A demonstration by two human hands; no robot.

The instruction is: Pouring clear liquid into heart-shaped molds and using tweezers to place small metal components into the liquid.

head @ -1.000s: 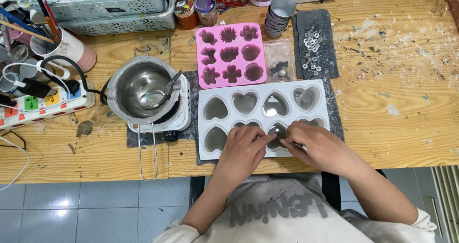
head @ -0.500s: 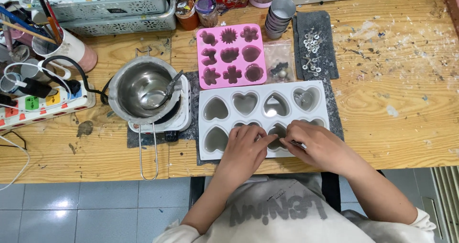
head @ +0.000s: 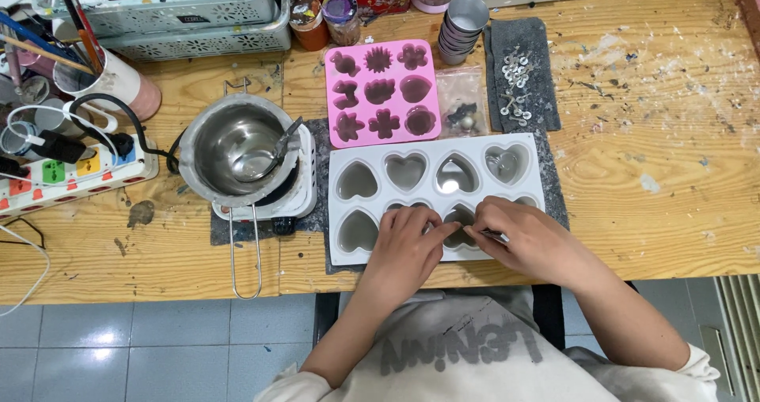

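Both hands meet over the near row of the white heart-cavity mould [head: 437, 182], which lies on a dark mat on the wooden worktop [head: 649, 157]. The left hand [head: 405, 242] rests on the mould's near edge with its fingers curled together, their tips pressed into a heart cavity just right of it. The right hand [head: 524, 240] lies just to the right of the left, its fingertips nearly touching the left's; its fingers are drawn together as if pinching something small, but what they hold is too hidden to tell. Just beyond the hands, past the white mould, lies a pink flower-shape mould [head: 384, 93]. Well off to the left of the left hand a steel melting pot [head: 237, 150] sits on a small hot plate, with a power strip [head: 71, 168] farther left.
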